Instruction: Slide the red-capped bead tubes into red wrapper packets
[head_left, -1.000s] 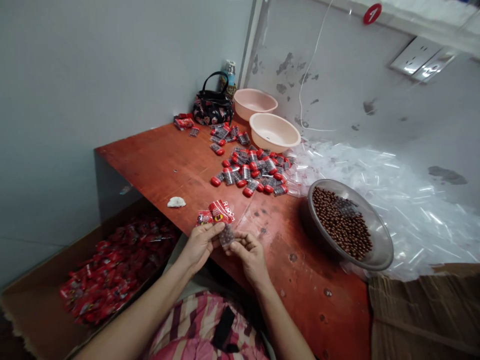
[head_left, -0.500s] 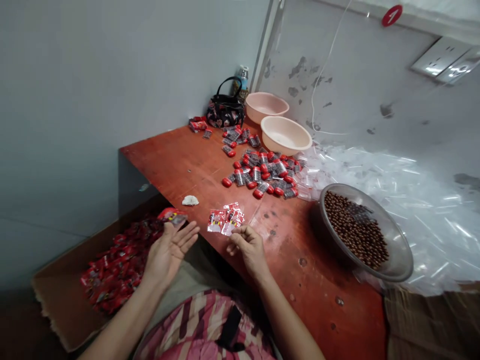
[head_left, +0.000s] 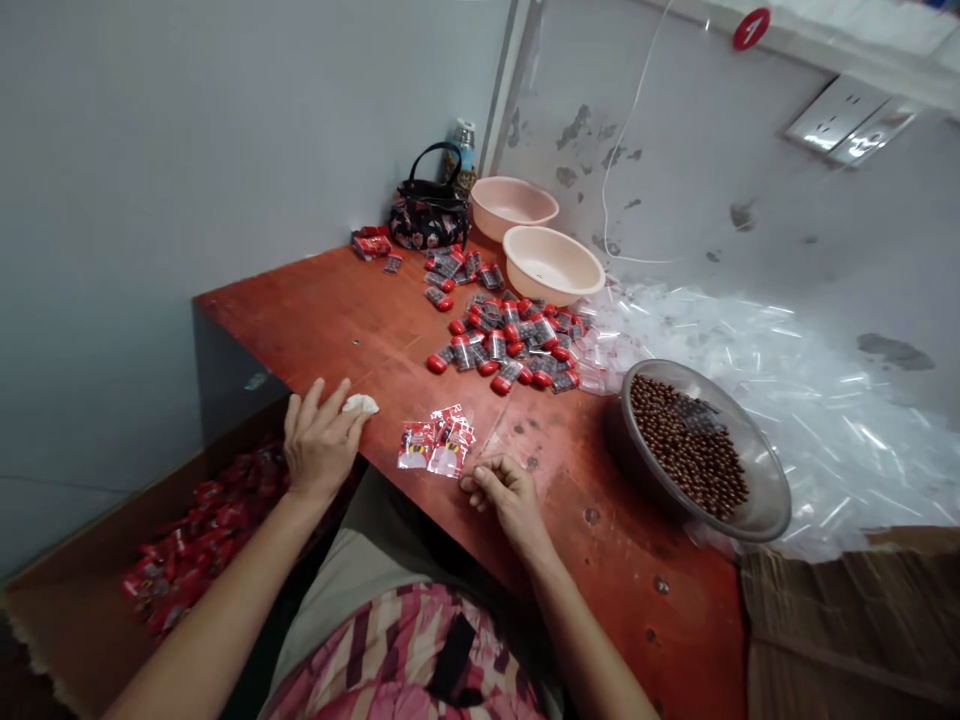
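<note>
Pink-and-cream striped cloth (head_left: 405,650) across the person's lap, nearest to the camera. Left hand (head_left: 319,440) open, fingers spread, palm down on the red-brown wooden table top (head_left: 600,610) at its edge, holding nothing; forefinger tip at a crumpled white tissue (head_left: 361,404), touching or just beside it, hard to tell. Right hand (head_left: 506,495) loosely curled, thumb and forefinger close together, nothing visible in its grip, resting on the table edge. Between the hands lie a few flat red-and-clear plastic sachets (head_left: 435,445), overlapping, apart from both hands. They look very light, soft and slick, liable to slide or bunch up, so the sealed printed edge looks like the best place to pinch. Left of the table, an open cardboard box (head_left: 67,630) holds red foil packets (head_left: 202,530). To the right, a grey metal bowl (head_left: 757,450) tilted on the table holds glossy brown beads (head_left: 686,450), beside a heap of clear plastic bags (head_left: 795,430). Further on, a scattered pile of red-capped clear capsule packs (head_left: 510,340), then two pale pink plastic basins (head_left: 551,265), a black floral handbag (head_left: 429,215) and a clear bottle (head_left: 463,150) against the scuffed grey wall (head_left: 675,170)
</note>
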